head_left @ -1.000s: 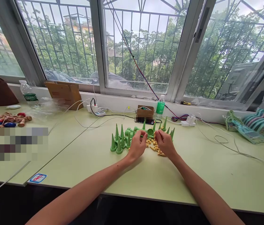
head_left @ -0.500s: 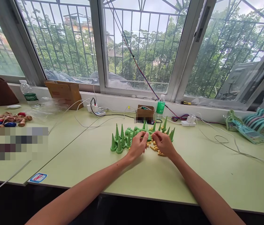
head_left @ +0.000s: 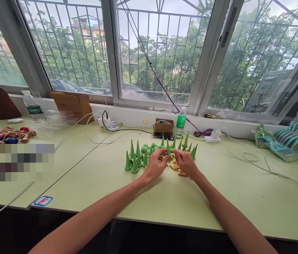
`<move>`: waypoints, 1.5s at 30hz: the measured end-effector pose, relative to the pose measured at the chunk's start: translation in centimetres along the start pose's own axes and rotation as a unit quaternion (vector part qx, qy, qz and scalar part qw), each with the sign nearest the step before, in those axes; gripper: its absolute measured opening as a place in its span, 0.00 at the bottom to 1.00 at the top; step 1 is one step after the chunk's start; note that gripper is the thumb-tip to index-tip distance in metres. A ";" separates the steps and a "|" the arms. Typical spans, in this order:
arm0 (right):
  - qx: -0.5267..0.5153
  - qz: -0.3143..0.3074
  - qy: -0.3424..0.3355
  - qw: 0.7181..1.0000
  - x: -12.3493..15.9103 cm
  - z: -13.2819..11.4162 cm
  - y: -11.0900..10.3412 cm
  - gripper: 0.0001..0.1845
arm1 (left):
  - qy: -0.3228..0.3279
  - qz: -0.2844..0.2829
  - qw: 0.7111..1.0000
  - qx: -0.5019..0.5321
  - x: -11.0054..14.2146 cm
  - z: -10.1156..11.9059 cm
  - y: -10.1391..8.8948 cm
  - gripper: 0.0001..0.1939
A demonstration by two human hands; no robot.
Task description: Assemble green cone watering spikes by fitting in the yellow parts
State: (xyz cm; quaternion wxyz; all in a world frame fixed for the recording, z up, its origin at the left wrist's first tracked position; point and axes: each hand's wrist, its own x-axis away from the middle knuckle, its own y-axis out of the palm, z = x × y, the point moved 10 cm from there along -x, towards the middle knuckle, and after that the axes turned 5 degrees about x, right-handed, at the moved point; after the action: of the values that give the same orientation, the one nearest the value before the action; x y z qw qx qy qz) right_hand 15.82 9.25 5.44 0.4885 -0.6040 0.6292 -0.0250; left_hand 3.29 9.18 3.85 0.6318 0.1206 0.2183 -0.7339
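My left hand is closed around the lower part of a green plastic cone-shaped spike, which points upward. Close on its right, my right hand has thumb and fingers pinched together; whatever they hold is too small or hidden to name. A group of green spikes stands upright on the table left of my left hand, and more spikes stand behind my right hand. Green ribbed pieces lie in a heap behind the hands. Small yellow pieces are scattered under and between my hands, partly covered by them.
The pale green table runs along a window. Toward the back are a small cardboard box, a green-labelled bottle and a power strip with loose cables. Hangers lie at right, wooden toys at left.
The green spike in my left hand has shifted slightly right and now shows more clearly between the hands. My left fingers have moved a little; the standing spikes have stayed put.
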 end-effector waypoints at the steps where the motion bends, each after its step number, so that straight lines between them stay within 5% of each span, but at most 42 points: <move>1: 0.001 0.002 0.001 1.000 0.0 0.0 0.0 0.24 | 0.003 0.001 1.000 -0.005 0.0 0.1 0.0 0.15; 13: -0.018 0.049 0.021 0.998 0.0 -0.2 -1.1 0.22 | -0.023 0.055 0.998 -0.009 0.2 -0.5 -0.9 0.18; 24: -0.046 0.026 0.001 0.999 0.2 -1.1 -1.0 0.18 | -0.068 -0.018 0.997 0.036 0.5 -0.8 0.6 0.22; 45: 0.007 0.008 0.002 1.000 0.0 0.1 -0.1 0.26 | -0.036 -0.011 0.998 0.043 0.2 -0.7 0.2 0.19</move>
State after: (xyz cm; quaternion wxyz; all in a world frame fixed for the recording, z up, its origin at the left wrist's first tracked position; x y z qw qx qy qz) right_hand 15.97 9.27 5.49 0.4917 -0.5954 0.6348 -0.0262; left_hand 3.36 9.32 3.17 0.6257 0.1188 0.1653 -0.7530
